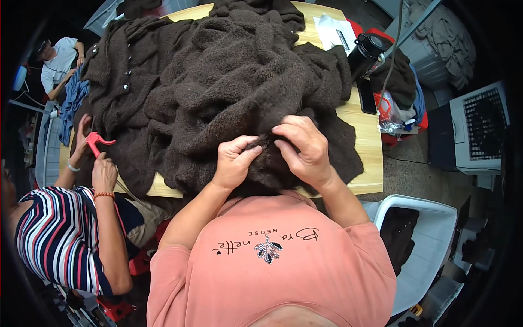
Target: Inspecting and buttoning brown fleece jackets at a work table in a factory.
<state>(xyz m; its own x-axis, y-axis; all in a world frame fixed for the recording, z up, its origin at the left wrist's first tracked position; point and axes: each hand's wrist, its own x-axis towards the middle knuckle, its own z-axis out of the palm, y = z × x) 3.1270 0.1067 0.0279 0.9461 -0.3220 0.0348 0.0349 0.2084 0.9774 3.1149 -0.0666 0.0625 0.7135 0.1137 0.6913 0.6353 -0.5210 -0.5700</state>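
Note:
A heap of dark brown fuzzy knitted garments (229, 82) covers most of a light wooden table (366, 158). My left hand (234, 161) pinches a fold of the brown knit at the near edge of the heap. My right hand (305, 147) grips the same fold just to the right, thumb and fingers pressed into the fabric. The two hands are nearly touching, right in front of my chest.
A person in a striped top at the left holds a red tool (97, 140) against the knitwear. Another person sits at the far left (57, 60). A black flask (365, 52) and papers (335, 30) lie at the far right; a white basket (425, 240) with dark cloth stands beside me.

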